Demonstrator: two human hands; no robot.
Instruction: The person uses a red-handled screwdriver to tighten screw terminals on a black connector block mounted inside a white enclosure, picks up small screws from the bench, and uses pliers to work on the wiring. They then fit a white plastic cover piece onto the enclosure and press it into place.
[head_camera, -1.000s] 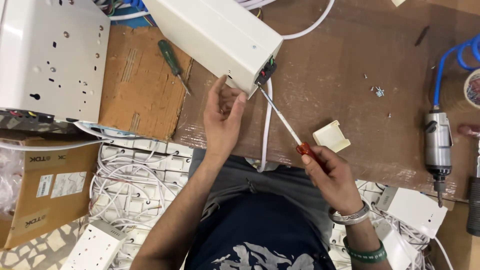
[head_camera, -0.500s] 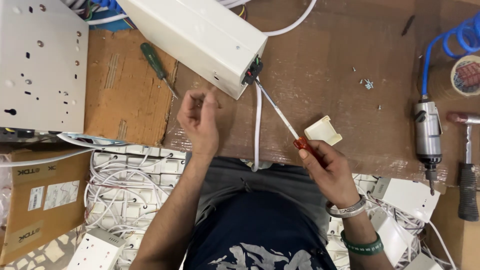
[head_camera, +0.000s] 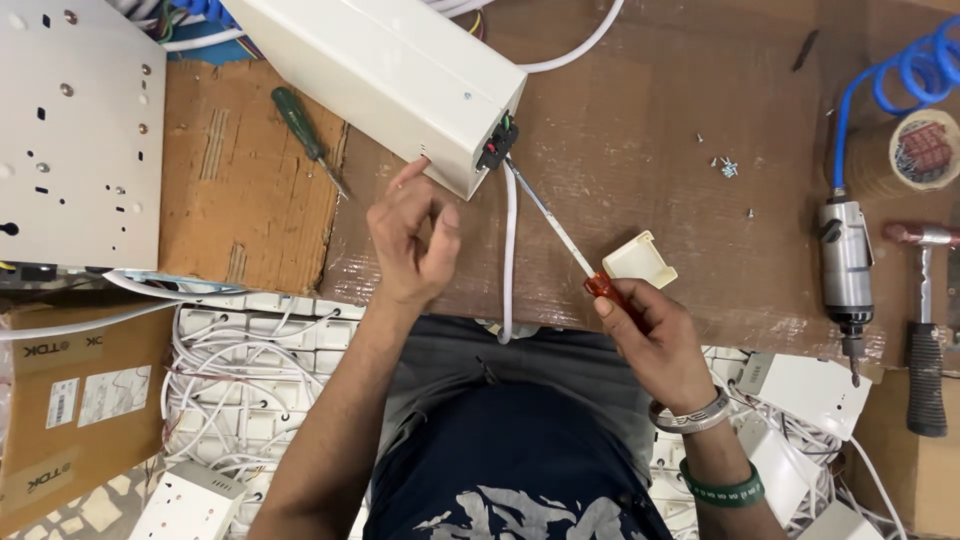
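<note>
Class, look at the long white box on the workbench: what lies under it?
Brown cardboard sheeting lies under the long white box. A white cable hangs from its end, beside the screwdriver tip. Whatever sits directly beneath the box is covered.

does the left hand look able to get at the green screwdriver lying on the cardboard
Probably yes. The left hand is empty, its fingertip by the corner of the cream box, and the green screwdriver lies in the open on the cardboard just beside it, with nothing on top of it or between them.

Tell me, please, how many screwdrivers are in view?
2: a green-handled screwdriver lying on the cardboard, and a red-handled screwdriver in the right hand, tip at the white box.
</note>
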